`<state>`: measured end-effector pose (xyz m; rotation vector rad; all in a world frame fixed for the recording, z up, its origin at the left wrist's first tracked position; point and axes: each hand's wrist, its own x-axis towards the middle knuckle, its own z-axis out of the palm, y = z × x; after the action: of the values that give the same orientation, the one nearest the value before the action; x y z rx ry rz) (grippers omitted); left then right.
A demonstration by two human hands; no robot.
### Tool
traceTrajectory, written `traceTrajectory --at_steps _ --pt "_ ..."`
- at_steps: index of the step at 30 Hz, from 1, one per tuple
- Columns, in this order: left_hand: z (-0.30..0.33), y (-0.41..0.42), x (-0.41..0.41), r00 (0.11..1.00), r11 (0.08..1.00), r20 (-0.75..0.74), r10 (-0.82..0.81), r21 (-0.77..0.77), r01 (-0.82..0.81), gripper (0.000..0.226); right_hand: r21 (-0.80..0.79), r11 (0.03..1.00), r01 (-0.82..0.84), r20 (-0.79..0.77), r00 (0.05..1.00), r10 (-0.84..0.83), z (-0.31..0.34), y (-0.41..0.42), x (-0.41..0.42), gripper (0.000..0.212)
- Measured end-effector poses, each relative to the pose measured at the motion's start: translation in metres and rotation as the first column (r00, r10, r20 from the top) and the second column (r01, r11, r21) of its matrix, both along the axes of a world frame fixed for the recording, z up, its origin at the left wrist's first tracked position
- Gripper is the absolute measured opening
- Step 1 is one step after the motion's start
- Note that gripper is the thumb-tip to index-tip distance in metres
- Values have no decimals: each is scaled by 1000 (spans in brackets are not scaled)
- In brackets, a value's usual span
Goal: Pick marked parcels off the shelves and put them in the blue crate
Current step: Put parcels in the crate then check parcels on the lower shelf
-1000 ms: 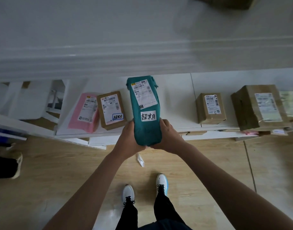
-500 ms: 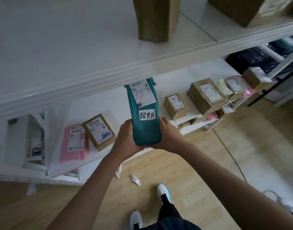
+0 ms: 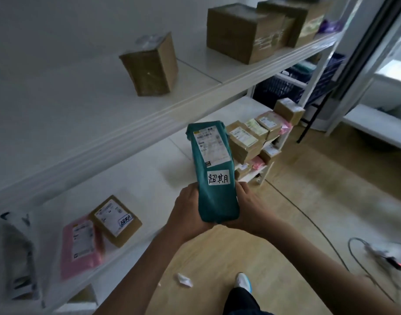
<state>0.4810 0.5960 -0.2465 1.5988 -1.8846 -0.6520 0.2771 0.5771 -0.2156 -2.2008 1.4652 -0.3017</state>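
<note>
A white sneaker (image 3: 243, 281) and a dark trouser leg are seen at the bottom of the view on the wooden floor (image 3: 308, 201), with a crumpled scrap of white paper (image 3: 184, 280) lying just to the left of the shoe. A teal poly-mailer parcel (image 3: 214, 178) is held upright over the floor, just in front of the front edge of the lower shelf (image 3: 149, 169); its lower end is gripped from both sides, the left hand (image 3: 187, 209) wrapped round its left side and the right hand (image 3: 249, 208) curled round its right side. A white printed shipping label and, below it, a white sticker with handwritten characters are carried on the parcel's face. Near the front edge of the lower shelf, toward its left end, a pink mailer (image 3: 80, 244) lies flat, and a small cardboard box with a handwritten sticker (image 3: 116, 220) is set touching its right side. Toward the right end of the same shelf a cluster of brown labelled boxes (image 3: 247, 142) is packed closely together. On the upper shelf (image 3: 70, 105) a taped cardboard box (image 3: 150, 64) stands alone, well apart from larger cartons (image 3: 245, 32) at the shelf's right end. Beyond the right-hand shelf post, a dark blue crate (image 3: 276, 88) is partly visible, and a cable (image 3: 319, 235) trails across the floor at the right.
</note>
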Motion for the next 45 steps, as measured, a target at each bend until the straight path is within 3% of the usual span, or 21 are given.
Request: traceTrajectory --at_steps 5,8,17,29,36,45 --pt "12 -32 -75 979 983 109 -170 -58 177 98 -12 986 167 -56 984 -167 6 -4 -79 124" --pt "19 -60 -123 962 965 117 -248 -61 256 107 18 968 250 -7 968 -250 10 -16 -126 124" --pt "28 -179 -305 903 904 137 -407 -82 420 107 -11 915 403 57 914 -402 17 -101 -302 121" --pt "35 -366 -500 923 923 30 -382 -32 383 112 40 921 387 122 913 -389 41 -288 -499 122" --pt "19 -518 -565 932 934 -64 -356 -5 356 110 26 936 352 122 928 -352 24 -448 -565 123" --pt "34 -699 -671 943 964 -201 -265 -29 264 116 58 951 303 111 945 -307 51 -651 -668 114"
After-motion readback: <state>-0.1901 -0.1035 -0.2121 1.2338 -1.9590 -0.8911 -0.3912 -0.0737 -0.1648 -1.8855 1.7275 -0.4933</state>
